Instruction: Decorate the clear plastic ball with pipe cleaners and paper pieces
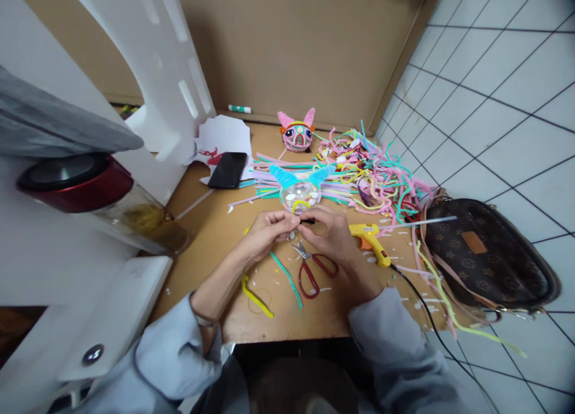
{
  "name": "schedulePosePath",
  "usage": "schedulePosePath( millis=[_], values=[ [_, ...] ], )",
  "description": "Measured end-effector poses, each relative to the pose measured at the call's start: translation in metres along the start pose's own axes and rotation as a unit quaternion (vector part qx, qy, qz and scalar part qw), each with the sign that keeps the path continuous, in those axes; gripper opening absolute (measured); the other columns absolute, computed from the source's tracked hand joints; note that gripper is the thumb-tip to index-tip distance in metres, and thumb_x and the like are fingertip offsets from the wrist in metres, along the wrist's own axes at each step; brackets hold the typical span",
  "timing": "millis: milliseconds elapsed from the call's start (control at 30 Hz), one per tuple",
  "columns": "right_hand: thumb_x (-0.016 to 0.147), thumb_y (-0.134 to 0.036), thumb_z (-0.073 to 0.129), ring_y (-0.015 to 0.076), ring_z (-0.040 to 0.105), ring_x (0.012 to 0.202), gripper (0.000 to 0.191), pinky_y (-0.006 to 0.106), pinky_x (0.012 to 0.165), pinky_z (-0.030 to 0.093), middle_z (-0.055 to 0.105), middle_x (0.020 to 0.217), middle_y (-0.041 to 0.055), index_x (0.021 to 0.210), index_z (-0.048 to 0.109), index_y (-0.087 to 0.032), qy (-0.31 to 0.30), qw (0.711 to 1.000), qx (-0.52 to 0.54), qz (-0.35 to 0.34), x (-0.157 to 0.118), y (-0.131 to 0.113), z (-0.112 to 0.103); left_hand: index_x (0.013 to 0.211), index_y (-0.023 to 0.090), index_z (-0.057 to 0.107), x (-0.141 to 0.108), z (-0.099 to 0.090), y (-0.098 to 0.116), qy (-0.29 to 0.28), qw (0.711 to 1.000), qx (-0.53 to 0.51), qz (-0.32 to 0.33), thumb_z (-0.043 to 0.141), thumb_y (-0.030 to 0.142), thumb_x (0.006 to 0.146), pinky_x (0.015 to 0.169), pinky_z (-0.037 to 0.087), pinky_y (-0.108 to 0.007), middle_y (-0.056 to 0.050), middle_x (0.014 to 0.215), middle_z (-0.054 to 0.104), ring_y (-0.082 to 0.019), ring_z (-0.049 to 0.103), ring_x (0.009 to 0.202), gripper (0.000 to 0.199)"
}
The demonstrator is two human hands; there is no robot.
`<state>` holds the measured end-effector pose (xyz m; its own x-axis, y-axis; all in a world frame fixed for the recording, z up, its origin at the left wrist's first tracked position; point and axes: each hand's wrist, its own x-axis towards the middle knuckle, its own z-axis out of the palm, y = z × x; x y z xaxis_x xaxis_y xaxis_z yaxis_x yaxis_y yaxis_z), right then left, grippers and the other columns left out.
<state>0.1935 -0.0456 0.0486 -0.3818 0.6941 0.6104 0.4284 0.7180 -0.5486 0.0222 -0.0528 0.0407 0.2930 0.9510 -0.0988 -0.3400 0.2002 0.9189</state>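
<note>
My left hand (pixel 268 231) is closed in a pinch at the middle of the table, its fingertips at one end of a short dark rod-like piece (pixel 308 221). From the other side my right hand (pixel 330 228) pinches the same piece. A bent yellow pipe cleaner (pixel 300 204) arches up just behind the fingertips; whether it is joined to the dark piece I cannot tell. Beyond the hands lies a clear round body with blue pipe-cleaner ears (pixel 300 192). Below the hands, red-handled scissors (pixel 309 270) rest with blades apart, beside turquoise (pixel 287 279) and yellow (pixel 256 297) pipe-cleaner pieces.
A yellow glue gun (pixel 371 240) with a black cord lies right of my hand. Tangled pipe cleaners (pixel 377 174) and a brown handbag (pixel 489 252) fill the right side. A pink-eared figure (pixel 297 132) stands behind. A phone (pixel 228 169) and a glass bottle (pixel 148 219) are left.
</note>
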Motion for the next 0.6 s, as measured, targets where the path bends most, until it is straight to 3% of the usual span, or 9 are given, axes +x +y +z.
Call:
schedulePosePath(
  millis=[233, 600],
  values=[
    [0.085, -0.021, 0.065, 0.0184, 0.071, 0.084, 0.009, 0.031, 0.078, 0.055, 0.076, 0.09, 0.0041, 0.091, 0.072, -0.021, -0.016, 0.999, 0.016, 0.029, 0.001, 0.0026, -0.0024, 0.061, 0.013, 0.073, 0.0012, 0.0002, -0.0003, 0.046, 0.998, 0.006, 0.031, 0.091, 0.046, 0.048, 0.046, 0.014, -0.022, 0.004, 0.045, 0.043, -0.004, 0.028, 0.045, 0.039],
    [0.093, -0.024, 0.057, 0.0177, 0.068, 0.077, 0.017, 0.03, 0.071, 0.052, 0.074, 0.08, 0.0029, 0.082, 0.07, -0.022, 0.047, 0.997, -0.046, 0.034, -0.0008, -0.0044, 0.0005, 0.058, 0.013, 0.07, 0.0006, 0.0072, -0.0029, 0.087, 0.994, -0.038, 0.051, 0.089, 0.04, 0.05, 0.047, 0.015, -0.022, 0.005, 0.044, 0.041, -0.004, 0.027, 0.044, 0.034]
  ],
)
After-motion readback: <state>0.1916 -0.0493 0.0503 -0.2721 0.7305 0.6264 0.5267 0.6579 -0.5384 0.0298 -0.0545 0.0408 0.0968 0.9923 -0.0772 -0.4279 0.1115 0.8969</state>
